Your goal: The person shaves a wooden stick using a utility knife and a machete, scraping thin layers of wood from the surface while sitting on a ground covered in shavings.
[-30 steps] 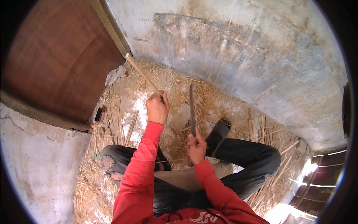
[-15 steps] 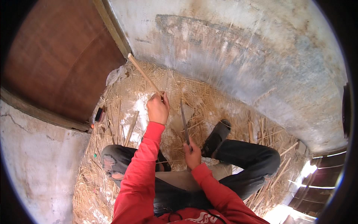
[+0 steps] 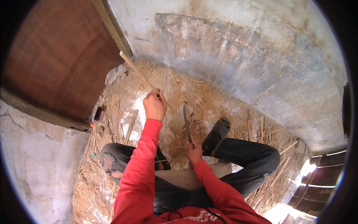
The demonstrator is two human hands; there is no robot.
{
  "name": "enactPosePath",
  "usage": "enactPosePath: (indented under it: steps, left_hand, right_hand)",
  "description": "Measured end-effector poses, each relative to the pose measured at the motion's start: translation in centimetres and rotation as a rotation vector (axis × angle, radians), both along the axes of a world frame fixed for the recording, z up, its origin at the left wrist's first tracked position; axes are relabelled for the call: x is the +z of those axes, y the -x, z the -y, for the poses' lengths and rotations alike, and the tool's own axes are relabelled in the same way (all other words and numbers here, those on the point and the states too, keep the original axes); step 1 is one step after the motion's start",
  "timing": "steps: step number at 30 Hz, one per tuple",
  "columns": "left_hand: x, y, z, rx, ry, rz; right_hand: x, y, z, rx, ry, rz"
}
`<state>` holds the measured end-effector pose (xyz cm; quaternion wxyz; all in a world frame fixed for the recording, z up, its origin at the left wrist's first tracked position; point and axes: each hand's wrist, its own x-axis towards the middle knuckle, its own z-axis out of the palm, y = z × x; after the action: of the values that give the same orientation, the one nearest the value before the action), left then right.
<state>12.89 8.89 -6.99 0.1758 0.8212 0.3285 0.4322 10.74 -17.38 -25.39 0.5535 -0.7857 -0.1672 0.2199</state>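
Note:
My left hand (image 3: 155, 105) is closed round the lower end of a pale wooden stick (image 3: 137, 71), which slants up and away to the left. In my right hand (image 3: 194, 151) is the handle of a knife (image 3: 187, 122) with a long, narrow dark blade. The blade points away from me and stays apart from the stick. Below the blade's tip lies a pale flat piece (image 3: 179, 117) on the straw-strewn ground. Between my legs, under my right hand, is a pale cloth-like or board-like surface (image 3: 179, 178); its kind is unclear.
Straw and thin shavings (image 3: 209, 93) cover the floor. My shoe (image 3: 217, 135) is close to the right of the knife. Loose wood strips (image 3: 131, 127) lie at left. A dark brush-like object (image 3: 99, 113) is by the brown door panel (image 3: 56, 63). A plastered wall (image 3: 231, 48) stands ahead.
My left hand has shifted slightly left with the stick, whose far end has swung left and up. The knife has moved a little to the right and nearer to me.

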Motion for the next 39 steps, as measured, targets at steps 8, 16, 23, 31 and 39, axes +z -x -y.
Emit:
enactPosePath:
  steps: [8,16,23,31,39]
  left_hand:
    - [1.2,0.5,0.4,-0.276,0.249,-0.043]
    - [1.7,0.7,-0.4,-0.317,0.352,-0.057]
    - [1.8,1.2,-0.7,-0.376,0.484,0.036]
    - [1.6,1.3,-1.3,-0.368,0.503,0.034]
    - [1.3,0.3,-0.9,-0.364,0.424,-0.087]
  right_hand:
    - [9.2,-0.2,-2.4,-0.145,-0.397,0.02]
    - [3.1,-1.7,0.3,-0.037,-0.111,-0.192]
    - [15.5,-2.1,-3.6,-0.155,-0.571,-0.123]
    - [9.9,-1.1,-0.6,-0.215,-0.204,-0.618]
    - [15.9,-1.1,-1.9,-0.163,-0.604,-0.022]
